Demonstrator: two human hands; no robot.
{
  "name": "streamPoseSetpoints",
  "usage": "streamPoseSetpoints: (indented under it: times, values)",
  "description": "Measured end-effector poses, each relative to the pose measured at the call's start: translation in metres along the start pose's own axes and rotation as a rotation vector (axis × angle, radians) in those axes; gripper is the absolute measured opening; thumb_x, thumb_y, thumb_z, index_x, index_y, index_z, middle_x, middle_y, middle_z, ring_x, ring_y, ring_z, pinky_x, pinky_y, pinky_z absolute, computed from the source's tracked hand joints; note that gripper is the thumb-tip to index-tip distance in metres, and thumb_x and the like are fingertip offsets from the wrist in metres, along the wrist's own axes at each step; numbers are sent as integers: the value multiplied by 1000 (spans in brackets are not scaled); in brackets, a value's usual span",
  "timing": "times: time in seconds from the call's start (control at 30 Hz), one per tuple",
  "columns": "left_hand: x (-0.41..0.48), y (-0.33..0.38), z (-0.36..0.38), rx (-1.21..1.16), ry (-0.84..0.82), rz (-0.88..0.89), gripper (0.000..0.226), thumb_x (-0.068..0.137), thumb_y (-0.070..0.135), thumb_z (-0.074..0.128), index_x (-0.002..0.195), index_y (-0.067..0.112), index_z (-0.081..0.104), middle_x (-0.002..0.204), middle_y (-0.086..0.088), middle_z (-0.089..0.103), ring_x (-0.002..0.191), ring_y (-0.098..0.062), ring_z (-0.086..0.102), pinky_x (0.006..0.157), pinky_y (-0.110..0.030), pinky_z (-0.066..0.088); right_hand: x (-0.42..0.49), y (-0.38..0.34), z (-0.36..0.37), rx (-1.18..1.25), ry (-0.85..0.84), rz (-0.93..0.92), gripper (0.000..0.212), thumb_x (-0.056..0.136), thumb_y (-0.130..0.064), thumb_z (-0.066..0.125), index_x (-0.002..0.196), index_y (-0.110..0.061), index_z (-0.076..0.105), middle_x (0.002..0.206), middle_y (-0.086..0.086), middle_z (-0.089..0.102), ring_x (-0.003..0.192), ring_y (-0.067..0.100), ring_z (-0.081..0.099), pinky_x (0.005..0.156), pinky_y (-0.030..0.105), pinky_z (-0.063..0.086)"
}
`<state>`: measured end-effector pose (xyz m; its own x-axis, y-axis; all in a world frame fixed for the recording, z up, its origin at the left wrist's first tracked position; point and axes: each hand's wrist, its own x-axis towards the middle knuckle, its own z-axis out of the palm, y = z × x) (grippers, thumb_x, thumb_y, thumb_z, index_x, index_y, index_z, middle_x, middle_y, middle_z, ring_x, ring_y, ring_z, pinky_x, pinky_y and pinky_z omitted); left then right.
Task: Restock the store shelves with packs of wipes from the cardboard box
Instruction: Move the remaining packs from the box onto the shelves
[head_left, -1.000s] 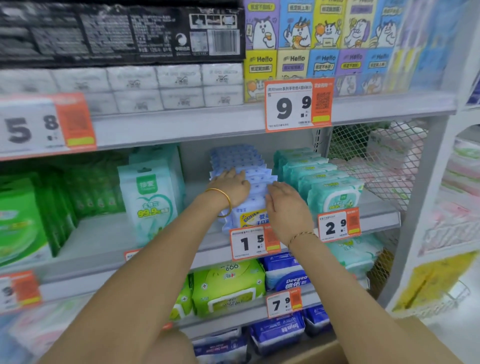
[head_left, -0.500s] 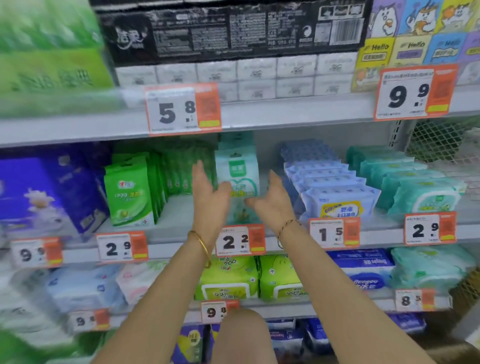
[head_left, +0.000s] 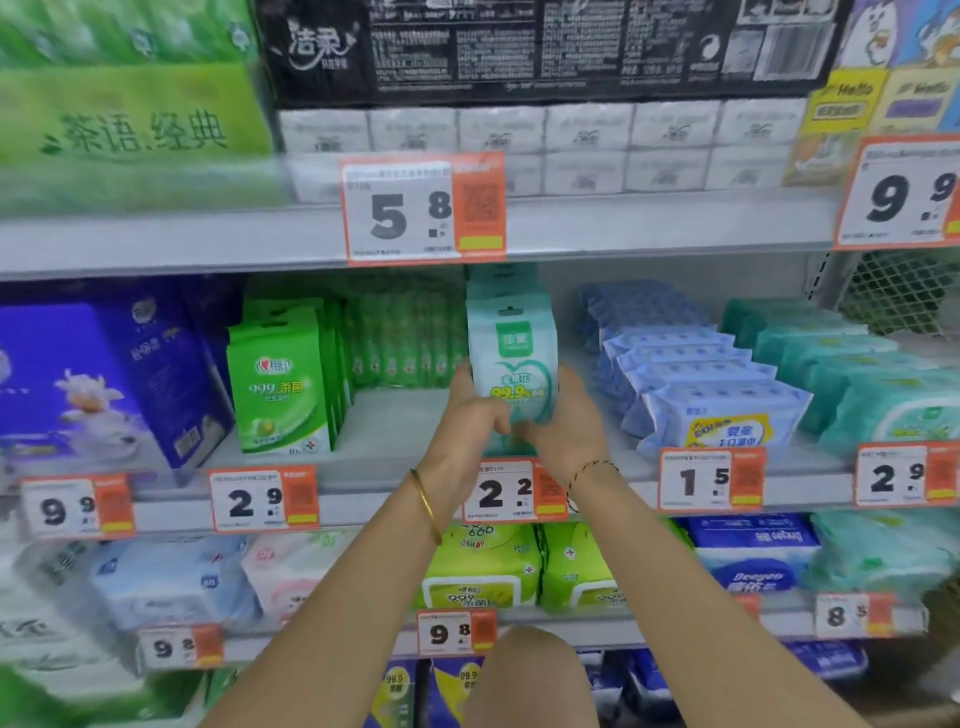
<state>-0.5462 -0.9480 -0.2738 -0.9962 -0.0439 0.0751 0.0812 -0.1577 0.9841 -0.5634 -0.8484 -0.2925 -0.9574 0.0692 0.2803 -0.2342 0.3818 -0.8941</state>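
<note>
Currently, left hand (head_left: 467, 434) and right hand (head_left: 569, 434) clasp the upright mint wipes pack (head_left: 511, 353), blue packs (head_left: 717, 410) at its 3 o'clock. Likely step: facing stock. Next: square it, release.

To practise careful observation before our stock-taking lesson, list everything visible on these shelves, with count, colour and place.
mint pack: one fronting a row, pale mint, middle shelf centre, held
green packs: one row, green, middle shelf, left of centre
purple box: one, purple, middle shelf far left
blue packs: one row, pale blue, middle shelf, right of centre
teal packs: one row, teal, middle shelf far right
black pack: one, black, top shelf
lime packs: two, lime, lower shelf centre
price tags: at least ten, white and orange, shelf edges
left hand: one, grips the mint pack's left side
right hand: one, grips its right side
</note>
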Motion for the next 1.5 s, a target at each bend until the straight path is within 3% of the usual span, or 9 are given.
streamPoseSetpoints:
  times: [0.17, 0.47, 0.6, 0.8, 1.03, 1.27, 1.33, 1.4, 1.5]
  values:
    - [0, 0, -2, -22, -17, 21, 76, 41, -3, 38, 115, 9, 45, 96, -5, 59, 85, -16, 58, 61, -16, 49, -3, -2, -4, -16, -8, -3, 56, 71, 8, 66, 118, -12, 46, 99, -3, 56, 91, 14, 53, 66, 17, 36]
    - [9, 5, -10, -82, 28, -21, 70, 51, 0, 43, 120, 2, 48, 111, -20, 60, 96, -31, 59, 81, -42, 53, 4, -8, -10, 25, -85, 103, 57, 73, -10, 76, 119, -8, 43, 106, 2, 58, 95, 16, 57, 77, 26, 46]
    - [22, 19, -10, -174, 83, -145, 40, 86, 19, 35, 112, 6, 62, 99, -17, 66, 81, -28, 63, 67, -32, 56, 21, -12, -11, 199, -113, 122, 47, 73, -17, 78, 112, -9, 55, 101, -1, 67, 89, 12, 65, 72, 20, 52]
    - [35, 16, -3, -162, 10, -147, 41, 92, 25, 28, 78, 15, 65, 60, -2, 71, 54, -18, 66, 56, -22, 51, 22, -6, -4, 240, -167, 140, 45, 73, -10, 78, 114, -9, 59, 103, 6, 71, 91, 20, 69, 79, 31, 57]
    - [47, 16, -1, -191, 33, -132, 50, 98, 36, 21, 65, 17, 54, 48, 1, 63, 51, -15, 61, 43, -13, 48, 30, -6, -14, 713, -216, 316, 41, 95, -51, 36, 101, -22, 66, 91, -4, 73, 80, 5, 69, 61, 18, 53]
    - [30, 30, 5, -107, -5, -114, 49, 98, 35, 21, 71, 15, 57, 51, 0, 66, 45, -12, 62, 43, -13, 48, 24, -15, -6, 546, -116, 280, 70, 78, -74, 42, 128, -27, 54, 128, 0, 61, 117, 19, 58, 106, 43, 42]
    - [19, 37, -2, -78, 40, -42, 43, 101, 32, 20, 93, 15, 59, 79, 5, 72, 64, 0, 66, 53, -4, 47, 14, -22, -8, 420, 140, 133, 66, 86, -59, 45, 141, -23, 40, 146, -4, 43, 134, 13, 40, 115, 33, 28]
    - [10, 37, -21, 15, 184, 88, 38, 101, 34, 28, 127, 19, 50, 127, 6, 57, 112, -2, 56, 93, -5, 37, -8, -33, -5, 393, 293, -123, 56, 91, -39, 48, 142, -19, 38, 147, -6, 40, 137, 9, 35, 115, 28, 26]
    - [-2, 31, -60, 132, 457, 380, 34, 98, 17, 37, 129, 18, 51, 130, 6, 53, 120, -3, 48, 107, -17, 35, -38, -53, 27, 298, 130, -428, 47, 87, -21, 46, 134, -23, 44, 134, -19, 44, 130, 1, 40, 112, 22, 31]
